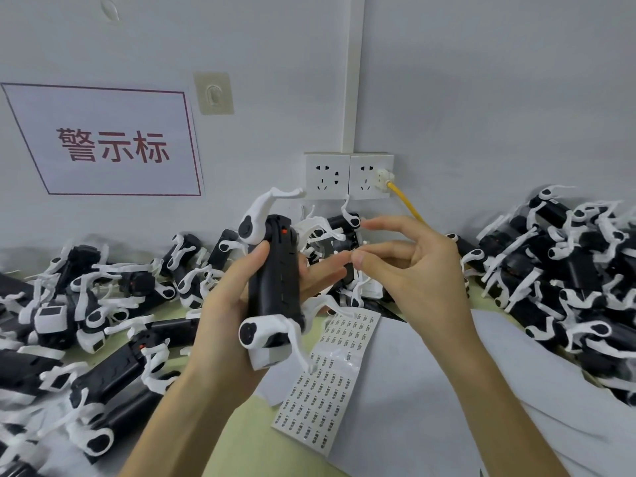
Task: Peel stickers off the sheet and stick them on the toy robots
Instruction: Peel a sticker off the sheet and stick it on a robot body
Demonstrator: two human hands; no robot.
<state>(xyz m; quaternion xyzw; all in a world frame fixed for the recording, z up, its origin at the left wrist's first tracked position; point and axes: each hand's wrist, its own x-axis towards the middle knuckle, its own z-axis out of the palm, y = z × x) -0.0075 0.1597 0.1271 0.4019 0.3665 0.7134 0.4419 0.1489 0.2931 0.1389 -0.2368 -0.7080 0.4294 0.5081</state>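
Fingers of the left hand (234, 297) held a closed grip round an upright toy robot (272, 277). The right hand (413, 273) pinched thumb to forefinger just right of it; whether that grip held anything I could not tell. Nearer, the sticker sheet (323, 390) lay flat on the worktop (247, 442).

Black-and-white toy robot (273, 270), yellow cable (406, 201)

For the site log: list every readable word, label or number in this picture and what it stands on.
"警示标", red characters, on the red-bordered wall sign.
Rows of small print on the sticker sheet: too small to read.
No readable text on the toy robot held in the left hand.
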